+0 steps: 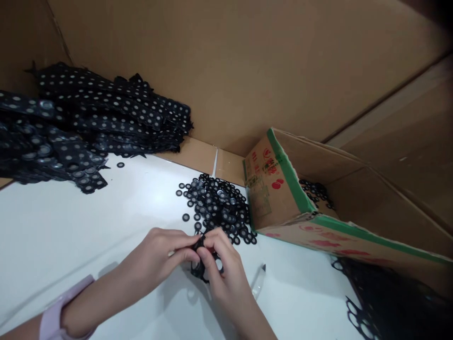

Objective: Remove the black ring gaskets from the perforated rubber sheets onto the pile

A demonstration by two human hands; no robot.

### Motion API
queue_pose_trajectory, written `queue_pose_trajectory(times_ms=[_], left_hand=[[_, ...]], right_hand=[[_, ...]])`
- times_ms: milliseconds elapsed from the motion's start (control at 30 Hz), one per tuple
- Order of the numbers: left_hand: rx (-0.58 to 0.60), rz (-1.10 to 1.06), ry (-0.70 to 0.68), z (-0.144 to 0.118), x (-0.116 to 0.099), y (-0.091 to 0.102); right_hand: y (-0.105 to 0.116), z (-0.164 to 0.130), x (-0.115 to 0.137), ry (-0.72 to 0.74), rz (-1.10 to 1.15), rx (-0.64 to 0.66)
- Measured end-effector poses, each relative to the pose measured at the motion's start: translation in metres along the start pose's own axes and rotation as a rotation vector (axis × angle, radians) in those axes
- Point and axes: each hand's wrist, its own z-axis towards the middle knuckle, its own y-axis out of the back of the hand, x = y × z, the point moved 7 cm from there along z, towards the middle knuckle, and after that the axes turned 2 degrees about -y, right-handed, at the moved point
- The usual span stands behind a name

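My left hand (161,257) and my right hand (222,267) meet over the white table (71,226), both pinching a small black rubber strip with round holes (198,264) between thumbs and fingertips. Just beyond my fingers lies a loose pile of small black rings (217,205). A pale pink band (53,311) sits on my left wrist.
A large heap of black punched sheets with round inserts (78,127) fills the back left. An open cardboard box with green trim (300,208) at the right holds a few rings. Emptied black strips (385,302) lie at the lower right. Cardboard walls (247,71) surround the table.
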Motion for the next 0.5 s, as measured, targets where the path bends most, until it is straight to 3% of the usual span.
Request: queue_pose_trajectory(times_ms=[233,500], left_hand=[[0.158,-0.313,0.134,0.002,0.001,-0.008],[0.054,-0.34,0.175,-0.001,0.003,-0.004]], right_hand=[[0.002,-0.005,0.009,0.114,0.021,0.001],[-0.001,-0.009,0.014,0.173,0.054,-0.001]])
